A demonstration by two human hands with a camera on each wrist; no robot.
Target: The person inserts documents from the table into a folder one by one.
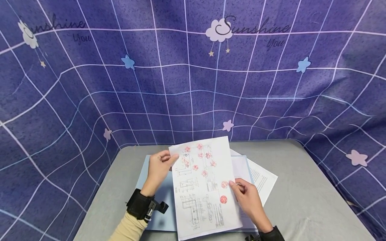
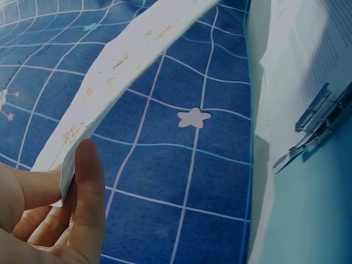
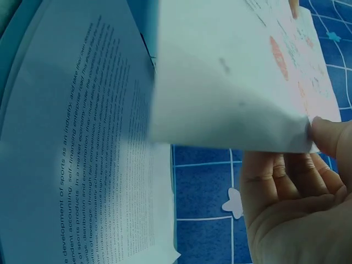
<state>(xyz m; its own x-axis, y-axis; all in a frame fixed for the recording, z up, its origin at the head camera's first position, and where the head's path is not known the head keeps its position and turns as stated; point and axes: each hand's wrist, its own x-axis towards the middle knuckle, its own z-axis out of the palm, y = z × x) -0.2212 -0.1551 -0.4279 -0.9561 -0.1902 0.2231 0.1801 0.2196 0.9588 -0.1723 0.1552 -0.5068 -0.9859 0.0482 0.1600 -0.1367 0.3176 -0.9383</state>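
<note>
Paper (image 1: 199,187), 1 red-stamped sheet, is clamped in the 2 grips I watch: left hand (image 1: 159,169) pinching 1 edge, right hand (image 1: 248,198) the opposite, above 1 blue folder (image 1: 163,209) on the tabletop (image 1: 304,207).

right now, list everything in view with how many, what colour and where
drawing sheet: 1 visible, white, between both hands
round stamps: about ten, red, on the drawing sheet
folder: 1, light blue, on the tabletop
metal clip: 1, silvery, on the folder
text pages: at least 2, white, at the folder's right side
tabletop: 1, grey, beneath everything
star-and-cloud backdrop: 1, purple-blue, around the tabletop
wristbands: 2, black, one per wrist
sleeve: 1, beige, left arm
left hand: 1, pinching the sheet's left edge
right hand: 1, pinching its right edge
</note>
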